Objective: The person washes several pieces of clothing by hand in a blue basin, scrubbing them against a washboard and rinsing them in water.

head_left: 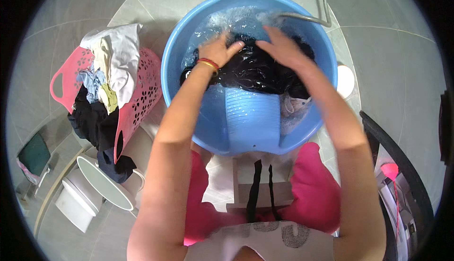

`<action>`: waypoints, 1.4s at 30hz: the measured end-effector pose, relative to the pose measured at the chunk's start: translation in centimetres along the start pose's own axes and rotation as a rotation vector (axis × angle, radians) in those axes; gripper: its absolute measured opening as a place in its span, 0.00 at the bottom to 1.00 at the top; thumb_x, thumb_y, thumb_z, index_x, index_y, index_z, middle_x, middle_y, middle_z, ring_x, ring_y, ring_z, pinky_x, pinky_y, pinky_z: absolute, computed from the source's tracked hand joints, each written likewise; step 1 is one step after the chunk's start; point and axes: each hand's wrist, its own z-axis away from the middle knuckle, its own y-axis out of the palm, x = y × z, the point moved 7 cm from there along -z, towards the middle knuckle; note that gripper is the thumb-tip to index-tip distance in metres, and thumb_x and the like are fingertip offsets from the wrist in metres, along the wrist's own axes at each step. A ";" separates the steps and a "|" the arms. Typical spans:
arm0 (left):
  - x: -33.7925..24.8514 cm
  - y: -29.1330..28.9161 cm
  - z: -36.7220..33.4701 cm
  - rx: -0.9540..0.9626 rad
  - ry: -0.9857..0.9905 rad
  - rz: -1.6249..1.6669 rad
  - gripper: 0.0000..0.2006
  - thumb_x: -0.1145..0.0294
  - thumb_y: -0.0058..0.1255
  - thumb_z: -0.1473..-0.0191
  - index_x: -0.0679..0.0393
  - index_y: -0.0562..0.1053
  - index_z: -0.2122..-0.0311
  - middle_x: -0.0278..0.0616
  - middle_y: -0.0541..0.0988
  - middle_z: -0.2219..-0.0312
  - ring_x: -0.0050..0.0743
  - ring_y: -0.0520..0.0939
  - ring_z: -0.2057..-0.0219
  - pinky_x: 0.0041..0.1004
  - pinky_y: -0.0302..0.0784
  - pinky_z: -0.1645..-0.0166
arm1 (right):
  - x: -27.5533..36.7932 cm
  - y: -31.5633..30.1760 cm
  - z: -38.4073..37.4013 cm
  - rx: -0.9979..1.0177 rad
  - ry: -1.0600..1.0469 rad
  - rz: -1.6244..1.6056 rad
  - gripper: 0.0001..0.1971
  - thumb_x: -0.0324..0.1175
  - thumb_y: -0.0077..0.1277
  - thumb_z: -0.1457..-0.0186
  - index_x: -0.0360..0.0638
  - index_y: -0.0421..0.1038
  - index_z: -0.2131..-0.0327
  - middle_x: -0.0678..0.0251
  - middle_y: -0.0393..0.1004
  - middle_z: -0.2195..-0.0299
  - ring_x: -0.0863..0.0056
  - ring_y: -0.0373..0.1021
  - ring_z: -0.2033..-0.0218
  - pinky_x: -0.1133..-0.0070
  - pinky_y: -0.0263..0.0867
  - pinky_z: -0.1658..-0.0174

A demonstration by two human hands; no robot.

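Note:
A wet black garment (255,74) lies bunched across the water in a large blue washtub (171,64). My left hand (218,50) is over its left far edge, palm down, thumb spread to the right; its fingertips are blurred. Just above the garment's right part is my right hand (282,48), its fingers apart and smeared by motion. Neither hand visibly grips the cloth. Toward me, the tub's ribbed washboard (253,114) slopes down from the near rim. Beside it, a pale piece of fabric (295,104) shows in the sudsy water at the right.
A pink basket (142,95) heaped with clothes (124,67) stands left of the tub. A metal shower hose (307,18) reaches over the far right rim. Right of the tub is a white round object (346,81). A white basin (106,183) sits at the lower left.

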 end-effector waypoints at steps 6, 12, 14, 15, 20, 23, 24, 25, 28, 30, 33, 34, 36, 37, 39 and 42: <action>-4.5 -1.1 7.3 0.021 0.402 0.018 0.22 0.50 0.47 0.50 0.62 0.70 0.61 0.48 0.73 0.70 0.51 0.76 0.69 0.41 0.71 0.66 | 0.6 5.4 6.4 0.072 0.097 0.076 0.29 0.53 0.43 0.47 0.45 0.60 0.47 0.50 0.63 0.54 0.52 0.61 0.51 0.64 0.59 0.50; -5.0 2.6 11.7 -0.095 0.443 -0.061 0.10 0.60 0.45 0.50 0.55 0.68 0.76 0.43 0.74 0.81 0.40 0.77 0.80 0.39 0.72 0.76 | 4.7 8.0 10.8 -0.044 -0.318 0.201 0.18 0.40 0.47 0.51 0.39 0.64 0.59 0.55 0.68 0.71 0.56 0.68 0.68 0.67 0.66 0.64; -4.7 3.4 6.8 -0.053 0.271 -0.165 0.08 0.63 0.43 0.50 0.56 0.69 0.73 0.45 0.75 0.82 0.42 0.78 0.82 0.38 0.72 0.79 | 2.5 7.6 4.6 -0.152 -0.231 0.131 0.10 0.34 0.40 0.48 0.37 0.62 0.67 0.48 0.69 0.71 0.52 0.69 0.69 0.64 0.66 0.65; -4.2 3.0 4.6 -0.098 0.153 -0.245 0.09 0.63 0.43 0.50 0.56 0.69 0.73 0.45 0.75 0.82 0.42 0.78 0.82 0.38 0.73 0.79 | 1.9 8.1 2.7 -0.136 -0.112 0.129 0.10 0.34 0.41 0.48 0.37 0.62 0.67 0.48 0.69 0.70 0.53 0.69 0.70 0.63 0.66 0.65; -5.2 2.7 10.4 -0.007 0.465 -0.141 0.11 0.60 0.43 0.50 0.57 0.68 0.72 0.44 0.75 0.82 0.40 0.79 0.80 0.37 0.73 0.77 | 3.4 8.0 8.8 0.028 -0.298 0.288 0.13 0.38 0.50 0.53 0.40 0.63 0.67 0.59 0.69 0.75 0.58 0.70 0.74 0.66 0.67 0.71; -4.6 2.6 9.1 0.003 0.330 -0.105 0.14 0.55 0.43 0.49 0.57 0.67 0.72 0.47 0.75 0.83 0.44 0.78 0.82 0.38 0.73 0.78 | 3.2 9.2 7.3 0.022 -0.222 0.273 0.15 0.39 0.48 0.51 0.40 0.63 0.63 0.61 0.71 0.78 0.57 0.71 0.74 0.66 0.68 0.70; -3.5 2.8 7.4 0.055 0.272 -0.094 0.16 0.53 0.43 0.48 0.57 0.67 0.68 0.49 0.76 0.81 0.48 0.78 0.79 0.40 0.73 0.76 | 3.2 9.0 5.1 0.064 -0.147 0.234 0.17 0.39 0.49 0.51 0.41 0.63 0.59 0.57 0.71 0.71 0.56 0.71 0.68 0.66 0.67 0.63; -2.9 2.1 5.6 0.099 0.228 -0.084 0.17 0.52 0.42 0.47 0.57 0.67 0.65 0.52 0.77 0.78 0.51 0.79 0.77 0.41 0.74 0.73 | 3.1 8.0 4.0 0.037 -0.164 0.248 0.17 0.39 0.49 0.51 0.41 0.63 0.59 0.57 0.71 0.71 0.56 0.71 0.68 0.66 0.67 0.63; 0.0 -0.8 5.7 0.076 0.081 0.231 0.25 0.43 0.44 0.49 0.56 0.67 0.57 0.55 0.77 0.72 0.57 0.78 0.68 0.43 0.72 0.64 | 2.0 5.2 4.5 -0.029 -0.230 0.012 0.30 0.43 0.52 0.52 0.44 0.56 0.47 0.50 0.60 0.53 0.52 0.59 0.51 0.66 0.59 0.49; 2.1 -2.1 8.2 0.083 0.091 0.185 0.29 0.41 0.48 0.53 0.56 0.67 0.56 0.53 0.78 0.71 0.54 0.78 0.68 0.42 0.73 0.65 | 1.5 3.6 6.9 -0.038 -0.295 0.120 0.36 0.46 0.55 0.54 0.42 0.52 0.45 0.48 0.59 0.51 0.53 0.59 0.51 0.67 0.57 0.47; 0.7 -2.3 13.0 0.287 0.289 -0.091 0.29 0.41 0.52 0.57 0.55 0.69 0.58 0.51 0.77 0.72 0.51 0.79 0.70 0.41 0.74 0.67 | 0.5 2.3 9.2 0.093 -0.364 0.304 0.37 0.43 0.58 0.57 0.39 0.54 0.46 0.47 0.62 0.53 0.53 0.61 0.52 0.69 0.57 0.47; -0.1 -1.5 14.0 0.386 0.348 -0.172 0.24 0.45 0.52 0.57 0.56 0.71 0.62 0.49 0.77 0.75 0.48 0.79 0.71 0.41 0.74 0.68 | -0.3 2.6 8.8 0.203 -0.309 0.346 0.35 0.41 0.58 0.58 0.38 0.57 0.48 0.48 0.65 0.57 0.54 0.63 0.54 0.69 0.59 0.48; -1.4 -1.2 15.6 0.452 0.388 -0.143 0.18 0.51 0.50 0.54 0.57 0.72 0.67 0.47 0.77 0.75 0.47 0.78 0.71 0.40 0.74 0.69 | -0.5 2.3 8.1 0.304 -0.312 0.345 0.24 0.32 0.59 0.62 0.39 0.66 0.57 0.54 0.72 0.67 0.57 0.68 0.60 0.69 0.63 0.54; -1.9 -1.2 16.3 0.488 0.405 -0.124 0.16 0.53 0.50 0.52 0.57 0.73 0.67 0.46 0.77 0.75 0.47 0.78 0.71 0.40 0.73 0.69 | -0.5 1.6 8.2 0.302 -0.314 0.347 0.24 0.32 0.59 0.62 0.39 0.66 0.57 0.54 0.72 0.67 0.57 0.68 0.60 0.69 0.63 0.54; -3.2 -1.1 18.1 0.619 0.455 -0.069 0.15 0.54 0.48 0.51 0.56 0.73 0.68 0.48 0.77 0.76 0.49 0.79 0.72 0.43 0.73 0.68 | -0.2 0.3 9.5 0.476 -0.415 0.392 0.19 0.29 0.56 0.64 0.40 0.69 0.63 0.57 0.72 0.68 0.59 0.68 0.61 0.69 0.65 0.57; -4.0 -2.1 16.2 0.502 0.468 0.203 0.16 0.53 0.48 0.51 0.57 0.73 0.70 0.49 0.76 0.74 0.50 0.77 0.69 0.42 0.72 0.66 | -2.1 -1.8 11.6 0.510 -0.395 0.328 0.20 0.27 0.55 0.65 0.42 0.70 0.61 0.56 0.71 0.66 0.59 0.67 0.59 0.69 0.63 0.54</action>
